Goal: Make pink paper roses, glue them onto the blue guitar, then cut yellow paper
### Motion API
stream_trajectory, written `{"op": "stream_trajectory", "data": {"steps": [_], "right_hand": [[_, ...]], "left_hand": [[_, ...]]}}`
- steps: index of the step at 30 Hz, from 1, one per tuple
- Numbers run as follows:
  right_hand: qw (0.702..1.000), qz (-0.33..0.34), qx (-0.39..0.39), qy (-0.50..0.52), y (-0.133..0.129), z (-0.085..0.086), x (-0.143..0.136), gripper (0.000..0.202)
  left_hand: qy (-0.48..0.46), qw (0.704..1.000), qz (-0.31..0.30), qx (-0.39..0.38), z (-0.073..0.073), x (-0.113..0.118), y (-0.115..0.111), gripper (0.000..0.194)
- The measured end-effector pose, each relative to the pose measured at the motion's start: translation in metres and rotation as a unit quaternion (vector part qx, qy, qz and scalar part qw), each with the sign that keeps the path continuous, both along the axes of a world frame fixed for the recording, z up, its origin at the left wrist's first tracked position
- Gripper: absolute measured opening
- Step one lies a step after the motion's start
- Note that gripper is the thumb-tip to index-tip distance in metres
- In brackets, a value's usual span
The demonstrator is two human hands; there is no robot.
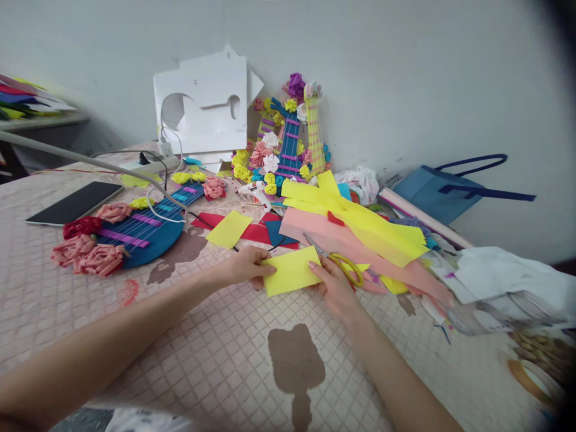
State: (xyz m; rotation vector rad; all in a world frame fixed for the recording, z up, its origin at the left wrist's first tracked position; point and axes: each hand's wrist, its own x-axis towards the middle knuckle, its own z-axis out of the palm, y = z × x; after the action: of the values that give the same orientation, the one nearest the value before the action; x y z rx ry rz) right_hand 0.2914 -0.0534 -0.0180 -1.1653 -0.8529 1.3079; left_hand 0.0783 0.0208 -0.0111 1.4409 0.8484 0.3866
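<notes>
Between my two hands is a yellow rectangle of paper or felt [290, 273], held a little above the table. My left hand [247, 267] pinches its left edge between thumb and fingers. The right edge is gripped by my right hand [330, 282], thumb on top. Just past my right hand lie scissors [342, 261] with yellow handles. A second yellow piece [230, 229] rests on a red strip [252, 230] beyond my left hand. To the left lies a blue guitar shape [157, 240] with purple bars and pink and red rosettes.
Yellow strips [360, 222] and a pink strip [315, 231] spread to the right. A glue gun [256, 193] stands behind. Decorated guitars [290, 144] and a white foam board [202, 132] lean on the wall. A tablet [74, 203], a cable, a blue bag [436, 192] and a tape roll [533, 381] lie around.
</notes>
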Motion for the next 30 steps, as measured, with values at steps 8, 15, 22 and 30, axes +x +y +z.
{"op": "stream_trajectory", "data": {"steps": [8,15,22,30], "right_hand": [[1.0,-0.005,0.002,-0.008,-0.001,0.001,-0.002,0.028],[0.999,-0.035,0.023,0.017,0.0,0.003,-0.005,0.03],[0.999,-0.033,0.023,0.018,0.0,0.0,-0.005,0.029],[0.999,-0.038,0.022,0.015,0.0,0.002,-0.006,0.031]], "left_hand": [[-0.026,1.0,-0.007,0.003,0.004,-0.003,0.003,0.038],[-0.063,0.995,0.069,-0.018,0.003,0.005,-0.001,0.042],[-0.062,0.993,0.101,-0.017,0.007,0.007,-0.004,0.043],[-0.058,0.993,0.102,-0.022,0.009,0.007,-0.004,0.04]]}}
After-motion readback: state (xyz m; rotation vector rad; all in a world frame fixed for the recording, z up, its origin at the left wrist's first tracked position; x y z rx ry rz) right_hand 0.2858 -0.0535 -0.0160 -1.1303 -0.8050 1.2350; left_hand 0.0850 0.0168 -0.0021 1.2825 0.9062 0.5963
